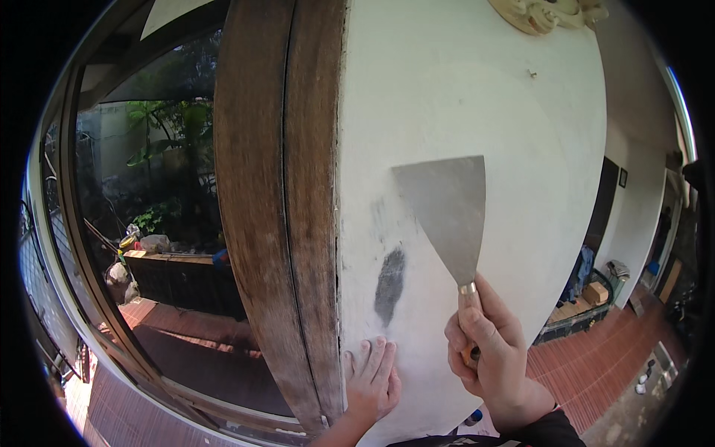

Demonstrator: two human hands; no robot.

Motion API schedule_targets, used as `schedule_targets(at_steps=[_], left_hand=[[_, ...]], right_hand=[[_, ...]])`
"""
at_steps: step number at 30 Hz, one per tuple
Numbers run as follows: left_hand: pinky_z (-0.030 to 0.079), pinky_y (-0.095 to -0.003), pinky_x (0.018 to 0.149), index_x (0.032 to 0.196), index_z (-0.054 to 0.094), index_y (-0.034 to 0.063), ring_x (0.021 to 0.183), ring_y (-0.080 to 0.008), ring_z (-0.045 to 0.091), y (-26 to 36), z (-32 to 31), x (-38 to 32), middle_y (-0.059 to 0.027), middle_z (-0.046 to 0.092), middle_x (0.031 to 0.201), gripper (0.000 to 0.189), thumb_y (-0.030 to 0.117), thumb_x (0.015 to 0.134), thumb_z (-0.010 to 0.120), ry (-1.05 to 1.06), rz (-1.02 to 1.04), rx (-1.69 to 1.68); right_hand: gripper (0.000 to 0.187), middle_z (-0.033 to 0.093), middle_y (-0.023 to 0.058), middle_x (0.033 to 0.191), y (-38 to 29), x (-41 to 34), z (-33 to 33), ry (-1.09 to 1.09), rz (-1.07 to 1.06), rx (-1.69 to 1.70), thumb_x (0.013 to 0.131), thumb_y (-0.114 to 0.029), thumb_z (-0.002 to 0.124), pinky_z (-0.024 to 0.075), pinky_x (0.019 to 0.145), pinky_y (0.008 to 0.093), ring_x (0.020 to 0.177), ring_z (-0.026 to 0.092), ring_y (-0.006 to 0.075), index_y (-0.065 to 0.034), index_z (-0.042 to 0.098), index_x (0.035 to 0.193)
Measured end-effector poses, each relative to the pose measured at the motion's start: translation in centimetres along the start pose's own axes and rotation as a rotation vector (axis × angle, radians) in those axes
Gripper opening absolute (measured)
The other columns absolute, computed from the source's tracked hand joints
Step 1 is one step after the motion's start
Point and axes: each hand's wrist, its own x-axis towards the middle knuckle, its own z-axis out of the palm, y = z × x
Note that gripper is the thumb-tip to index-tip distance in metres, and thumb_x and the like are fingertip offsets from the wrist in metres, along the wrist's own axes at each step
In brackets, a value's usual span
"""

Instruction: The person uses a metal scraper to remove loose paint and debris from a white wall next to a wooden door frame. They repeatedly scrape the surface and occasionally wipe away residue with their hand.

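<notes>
My right hand (491, 346) grips the wooden handle of a wide putty knife (449, 207), its flat metal blade pointing up in front of the white wall (519, 184). Whether the blade's edge touches the wall, I cannot tell. My left hand (373, 371) rests on the wall at its lower left, fingers pointing up, with nothing seen in it. Just above those fingers is a dark grey patch (391, 285) on the wall, with fainter grey smudges between it and the blade. A small nail or hook (532, 73) sticks out of the wall higher up.
Left of the wall stands a brown wooden frame (279, 167), beside a large glass pane (151, 134) showing plants. A carved ornament (542, 14) hangs at the top. At the right, a cardboard box (595, 293) sits on a bench above the red tiled floor (586, 357).
</notes>
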Motion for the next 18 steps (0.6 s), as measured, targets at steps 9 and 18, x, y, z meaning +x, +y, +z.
schedule_targets(at_steps=[9,18], left_hand=[[0.033,-0.0546,0.102,0.127,0.056,0.0024,0.127,-0.0337,0.046,0.2,-1.4,-0.8,-0.0141,0.051,0.136,0.048,0.01,0.079,0.058,-0.091,-0.015,-0.05],[0.049,-0.0384,0.083,0.114,0.06,-0.0019,0.091,-0.0297,0.066,-0.6,-3.5,-3.0,-0.0146,0.068,0.099,0.036,0.001,0.078,0.057,0.116,-0.043,-0.273]], right_hand=[[0.05,0.045,0.0042,0.067,0.0,0.6,0.9,-0.037,0.004,-0.034,0.1,-0.016,0.041,0.0282,0.032,0.0176,0.039,0.031,0.0059,-0.0005,0.026,0.145],[0.05,0.047,0.0034,0.064,7.6,-2.2,-2.3,-0.235,0.006,-0.039,0.101,-0.023,0.039,0.0338,0.039,0.0212,0.043,0.042,0.0088,0.0027,0.026,0.142]])
